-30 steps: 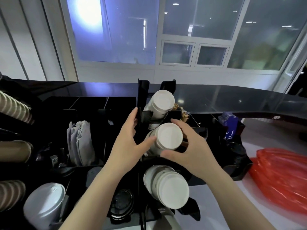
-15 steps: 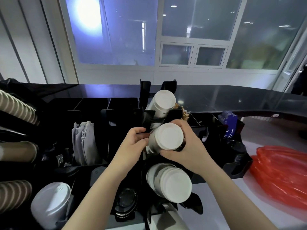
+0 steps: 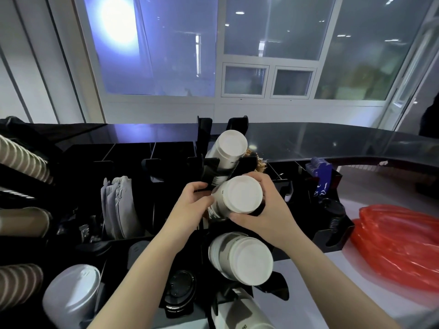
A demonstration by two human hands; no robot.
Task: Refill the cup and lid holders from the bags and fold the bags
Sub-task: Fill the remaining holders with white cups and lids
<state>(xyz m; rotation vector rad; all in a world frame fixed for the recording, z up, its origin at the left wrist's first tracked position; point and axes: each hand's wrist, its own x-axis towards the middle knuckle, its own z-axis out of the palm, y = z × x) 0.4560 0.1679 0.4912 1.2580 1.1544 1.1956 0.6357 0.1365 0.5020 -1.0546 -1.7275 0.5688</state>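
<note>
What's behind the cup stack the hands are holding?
Behind the held cup stack sits another white cup stack in the black holder. Its lower end is hidden.

Left hand (image 3: 193,205): no glove, ring or watch is worn; the fingers and back of the hand are left uncovered.
Right hand (image 3: 268,211): likewise left bare; no jewellery or strap is seen at the wrist.
Left forearm (image 3: 142,276): shown bare along its whole visible length up to the lower edge of the head view; no sleeve is seen on it.
Right forearm (image 3: 332,279): bare along its visible length; at the lower right corner a blurred grey patch is seen, and whether it is a sleeve cannot be told.
</note>
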